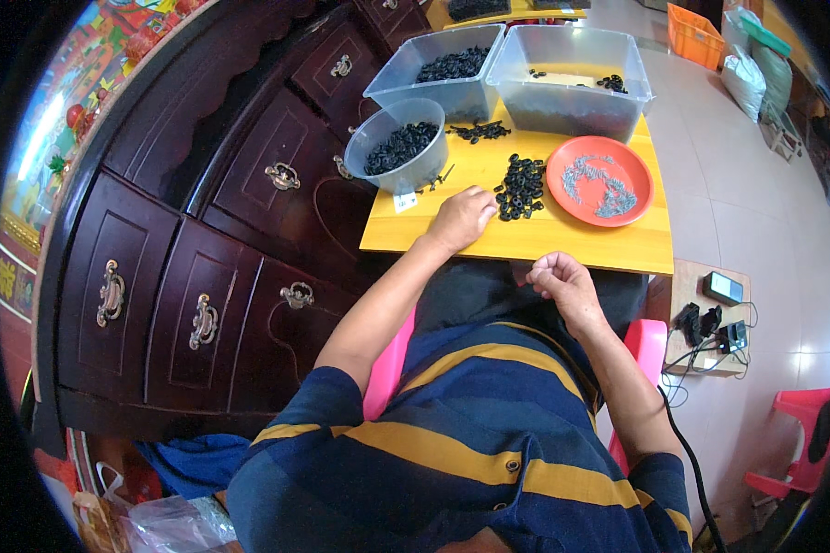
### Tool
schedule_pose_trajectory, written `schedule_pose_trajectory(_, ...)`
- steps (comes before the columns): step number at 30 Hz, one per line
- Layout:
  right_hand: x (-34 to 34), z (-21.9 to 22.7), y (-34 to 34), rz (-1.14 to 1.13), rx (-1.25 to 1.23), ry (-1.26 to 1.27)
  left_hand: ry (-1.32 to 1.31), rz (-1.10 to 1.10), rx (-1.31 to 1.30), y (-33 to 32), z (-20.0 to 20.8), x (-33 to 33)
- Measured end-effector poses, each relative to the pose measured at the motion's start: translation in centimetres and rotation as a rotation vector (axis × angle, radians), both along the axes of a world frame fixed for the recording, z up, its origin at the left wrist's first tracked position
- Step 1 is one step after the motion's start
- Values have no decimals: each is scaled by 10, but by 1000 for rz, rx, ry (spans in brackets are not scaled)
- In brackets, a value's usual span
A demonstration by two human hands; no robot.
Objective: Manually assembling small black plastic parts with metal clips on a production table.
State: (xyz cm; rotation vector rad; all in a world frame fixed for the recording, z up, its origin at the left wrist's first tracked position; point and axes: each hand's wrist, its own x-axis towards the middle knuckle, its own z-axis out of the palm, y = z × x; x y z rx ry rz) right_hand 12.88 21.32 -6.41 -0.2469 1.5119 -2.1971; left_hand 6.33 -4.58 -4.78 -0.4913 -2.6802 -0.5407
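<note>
My left hand (466, 218) rests over the yellow table (581, 247), its fingers curled in beside a heap of small black oval parts (521, 187). Whatever those fingers hold, if anything, is hidden. Just off the table's front edge, my right hand (564, 284) is closed in a pinch, and what lies between thumb and fingers is too small to make out. To the right of the heap sits a round orange-red dish (643, 175) with small grey metal pieces (615, 200) scattered in it.
Behind the heap stand a round clear tub (364, 138) of black parts and two clear bins (563, 112), (475, 99) also with black parts. More black pieces (478, 132) lie between them. Dark wooden drawers (194, 304) border the left; a small stand (687, 286) with devices and cables is right.
</note>
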Motion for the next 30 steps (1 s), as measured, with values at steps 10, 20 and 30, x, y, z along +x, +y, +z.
schedule_pose_trajectory(10,-7,5,0,-131,146,234,-120,37,429,-21,-10,6)
schedule_pose_trajectory(20,-62,35,-37,-250,985,901,-72,-19,262,-26,-5,12)
schedule_pose_trajectory(30,-86,11,-55,-234,1275,1035,-33,92,17,-19,-2,28)
